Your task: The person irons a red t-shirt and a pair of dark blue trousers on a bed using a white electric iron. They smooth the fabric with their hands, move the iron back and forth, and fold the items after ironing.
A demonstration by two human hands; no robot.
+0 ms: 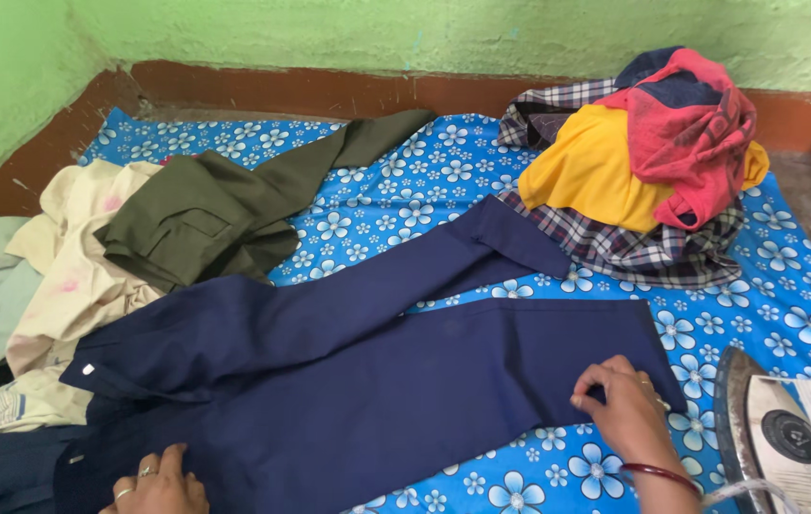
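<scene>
Green-walled corner, blue flowered sheet (405,181) on the floor. Navy trousers (358,381) spread flat across it. Right hand (626,409) pinching the leg hem; left hand (153,484) flat on the waist. Iron (786,438) just beside.

I saw the trousers (348,381) lying flat across the middle of the sheet (786,305). My left hand (153,485) pressed on their near left end. My right hand (629,409) lay on the leg end at the right. The iron (786,438) stood right of that hand. A clothes pile (643,162) sat behind at the right. Folded clothes (120,247) lay at the left.
</scene>
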